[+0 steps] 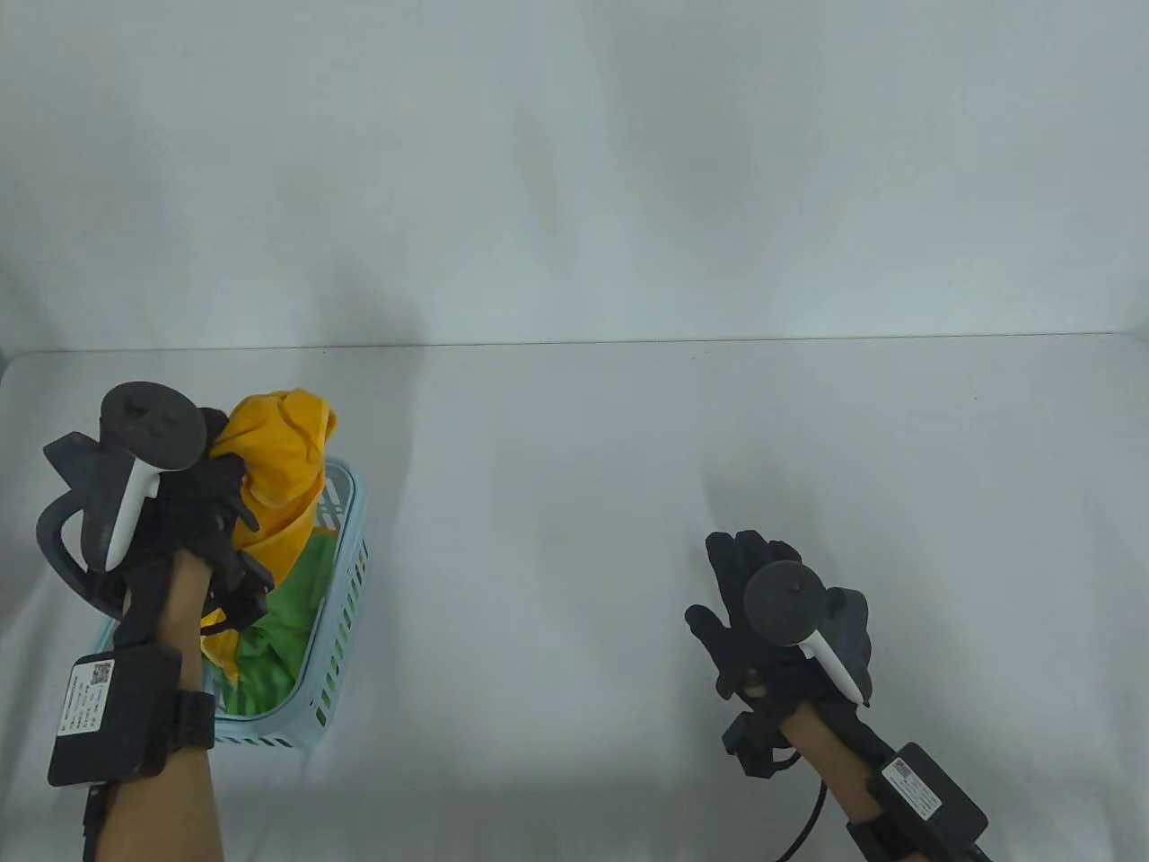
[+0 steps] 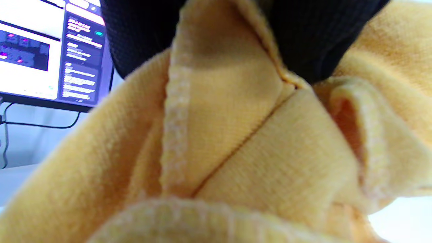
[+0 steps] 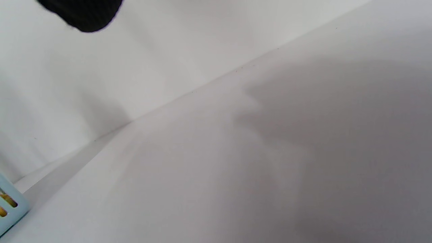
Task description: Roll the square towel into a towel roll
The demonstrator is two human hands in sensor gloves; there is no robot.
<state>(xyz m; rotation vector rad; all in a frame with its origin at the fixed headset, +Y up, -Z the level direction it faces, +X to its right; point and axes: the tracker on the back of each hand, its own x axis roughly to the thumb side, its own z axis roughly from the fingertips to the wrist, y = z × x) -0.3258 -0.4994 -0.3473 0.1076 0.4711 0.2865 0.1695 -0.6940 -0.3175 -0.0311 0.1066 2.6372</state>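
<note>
A yellow towel (image 1: 280, 471) is bunched up and lifted partly out of a light blue basket (image 1: 346, 575) at the table's left. My left hand (image 1: 211, 512) grips the towel from the left side, above the basket. In the left wrist view the yellow towel (image 2: 236, 141) fills the frame and my gloved fingers (image 2: 303, 37) pinch its folds at the top. My right hand (image 1: 763, 602) is open and empty over the bare table at the right, fingers stretched forward. In the right wrist view only one fingertip (image 3: 84, 15) shows.
A green towel (image 1: 287, 628) lies in the basket under the yellow one. The basket's corner (image 3: 10, 206) shows at the left edge of the right wrist view. A monitor (image 2: 50, 50) shows behind the towel in the left wrist view. The white table (image 1: 583, 539) ends at a back wall.
</note>
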